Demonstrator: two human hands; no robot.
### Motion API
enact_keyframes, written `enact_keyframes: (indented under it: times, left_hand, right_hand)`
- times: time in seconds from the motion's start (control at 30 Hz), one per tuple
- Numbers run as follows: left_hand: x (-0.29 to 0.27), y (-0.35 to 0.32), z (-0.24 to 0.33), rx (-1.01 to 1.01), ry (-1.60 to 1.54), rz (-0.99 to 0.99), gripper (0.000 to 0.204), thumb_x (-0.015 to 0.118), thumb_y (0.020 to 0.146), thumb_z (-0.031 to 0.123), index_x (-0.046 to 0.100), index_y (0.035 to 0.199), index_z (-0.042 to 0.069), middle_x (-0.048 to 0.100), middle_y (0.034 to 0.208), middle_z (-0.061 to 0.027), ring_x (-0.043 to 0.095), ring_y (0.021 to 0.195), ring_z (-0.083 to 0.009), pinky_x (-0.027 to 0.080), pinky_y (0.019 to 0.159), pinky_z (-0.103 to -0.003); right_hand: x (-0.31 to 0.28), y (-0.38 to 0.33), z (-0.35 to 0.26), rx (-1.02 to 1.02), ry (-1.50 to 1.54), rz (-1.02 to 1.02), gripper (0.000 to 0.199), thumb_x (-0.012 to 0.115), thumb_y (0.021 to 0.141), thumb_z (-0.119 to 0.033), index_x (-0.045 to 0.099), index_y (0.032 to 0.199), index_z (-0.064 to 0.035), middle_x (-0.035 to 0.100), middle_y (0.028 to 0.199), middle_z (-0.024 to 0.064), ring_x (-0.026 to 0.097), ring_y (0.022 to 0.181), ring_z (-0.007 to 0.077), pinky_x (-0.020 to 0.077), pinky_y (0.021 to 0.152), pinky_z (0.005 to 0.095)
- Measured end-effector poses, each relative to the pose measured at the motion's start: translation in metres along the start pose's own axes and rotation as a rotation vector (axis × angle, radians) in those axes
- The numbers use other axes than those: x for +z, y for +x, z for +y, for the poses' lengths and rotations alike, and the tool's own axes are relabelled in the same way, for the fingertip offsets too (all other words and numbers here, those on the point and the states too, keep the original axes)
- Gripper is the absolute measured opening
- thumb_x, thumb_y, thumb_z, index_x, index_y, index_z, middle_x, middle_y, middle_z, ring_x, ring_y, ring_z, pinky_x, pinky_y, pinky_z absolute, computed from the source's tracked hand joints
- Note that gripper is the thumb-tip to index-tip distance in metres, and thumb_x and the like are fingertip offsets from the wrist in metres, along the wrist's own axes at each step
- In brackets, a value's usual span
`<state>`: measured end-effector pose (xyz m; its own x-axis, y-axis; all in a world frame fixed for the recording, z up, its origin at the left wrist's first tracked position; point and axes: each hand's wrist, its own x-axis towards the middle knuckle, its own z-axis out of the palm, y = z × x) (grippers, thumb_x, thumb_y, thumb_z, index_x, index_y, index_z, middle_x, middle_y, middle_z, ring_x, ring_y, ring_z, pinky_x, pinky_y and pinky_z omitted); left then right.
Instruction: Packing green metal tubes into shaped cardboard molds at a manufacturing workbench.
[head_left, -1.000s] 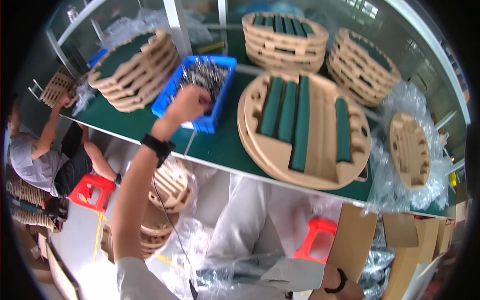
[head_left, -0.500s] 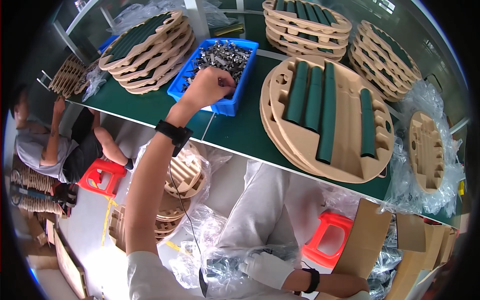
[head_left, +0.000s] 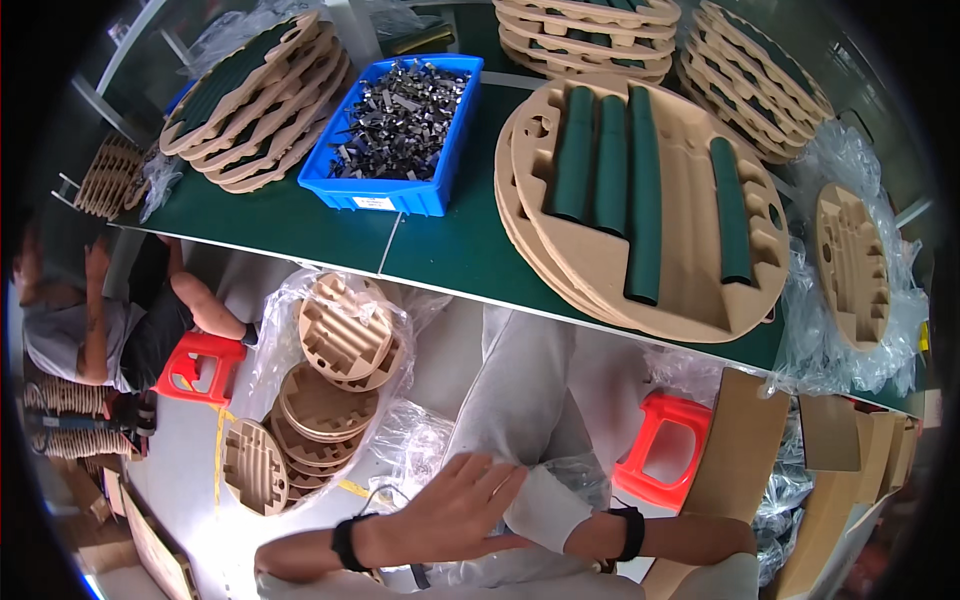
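My bare left hand, with a black band at its wrist, is low over my lap. Its fingers are bent toward my right hand; whatever lies between them is hidden. My right hand wears a white glove and a black wristband, and its fingers are tucked behind the left hand. The two hands touch or overlap. Crumpled clear plastic lies on my lap beside the gloved hand. Up on the green table, a blue bin holds many small metal clips.
A round cardboard-coloured tray carrying several green tubes rests at the table's front. Stacked trays stand farther back. Bagged trays and a red stool are below. Another person sits at far left.
My left hand has left the blue bin and come down to my right hand over my lap. The view has shifted slightly, so the table things sit higher and further left.
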<state>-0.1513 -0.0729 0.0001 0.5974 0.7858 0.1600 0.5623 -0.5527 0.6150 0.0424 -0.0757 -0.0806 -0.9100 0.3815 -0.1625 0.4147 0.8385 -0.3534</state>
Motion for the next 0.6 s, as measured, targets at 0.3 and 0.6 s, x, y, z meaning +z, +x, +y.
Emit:
enact_keyframes:
  times: [0.3, 0.6]
  left_hand:
    - [0.02, -0.07, -0.017, -0.496, -0.392, -0.55, 0.06, 0.072, 0.081, 0.019, 0.046, 0.134, 0.006, 0.06, 0.115, -0.0165, 0.059, 0.107, -0.031, 0.048, 0.092, -0.041]
    - [0.009, -0.104, -0.079, -0.326, -1.023, -0.362, 0.038, 0.062, 0.089, 0.008, 0.058, 0.126, -0.001, 0.068, 0.101, -0.0187, 0.065, 0.084, -0.0252, 0.048, 0.075, -0.033]
  right_hand:
    - [-0.026, -0.027, 0.003, 0.051, 0.128, -0.306, 0.032, 0.064, 0.084, -0.03, 0.06, 0.103, -0.005, 0.064, 0.093, 0.0112, 0.062, 0.086, 0.0263, 0.0471, 0.076, 0.0385]
    - [-0.02, -0.066, -0.001, 0.022, 0.204, -0.037, 0.04, 0.066, 0.083, -0.034, 0.058, 0.106, -0.0024, 0.063, 0.098, 0.0129, 0.06, 0.093, 0.0279, 0.0484, 0.08, 0.04]
